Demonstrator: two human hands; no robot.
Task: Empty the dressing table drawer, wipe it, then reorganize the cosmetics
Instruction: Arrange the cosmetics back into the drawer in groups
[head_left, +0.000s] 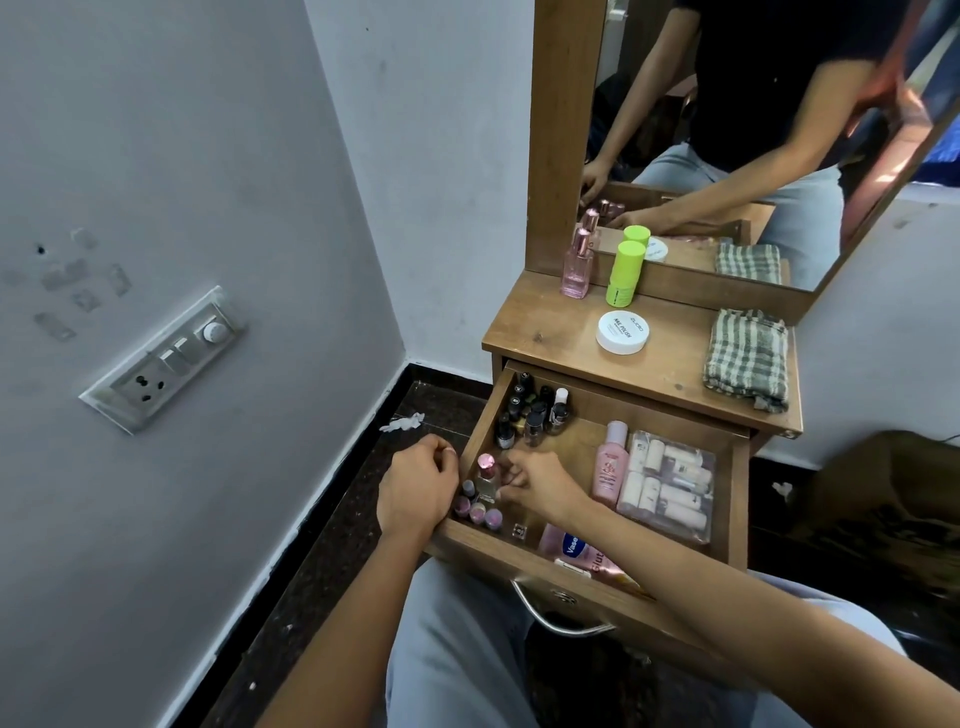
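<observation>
Head view: where is the drawer (738, 499) now, please?
— It stands pulled out under the bench (545, 332), in the middle of the frame, and it is full of cosmetics.

What do the hands do?
— The left hand (418, 488) has its fingers curled in, at the left wall of the drawer; I see nothing inside it. The right hand (540, 486) is inside the drawer, near its lower left corner, and its fingers pinch a small pink-capped bottle (487, 475), which stands upright.

What is around this bottle?
— Just below it are little purple-capped bottles (478, 512). In the upper left of the drawer stand dark nail polish bottles (535, 410). On the right side lie a pink bottle (610, 467) and, just beside it, a clear pouch (667, 486) with white tubes. A Vaseline bottle (569, 545) lies at the front wall.

And on the bench?
— A perfume bottle (577, 270), a green stick (623, 275), a white jar (622, 332) and a folded checked cloth (746, 358), before the mirror (727, 130).
</observation>
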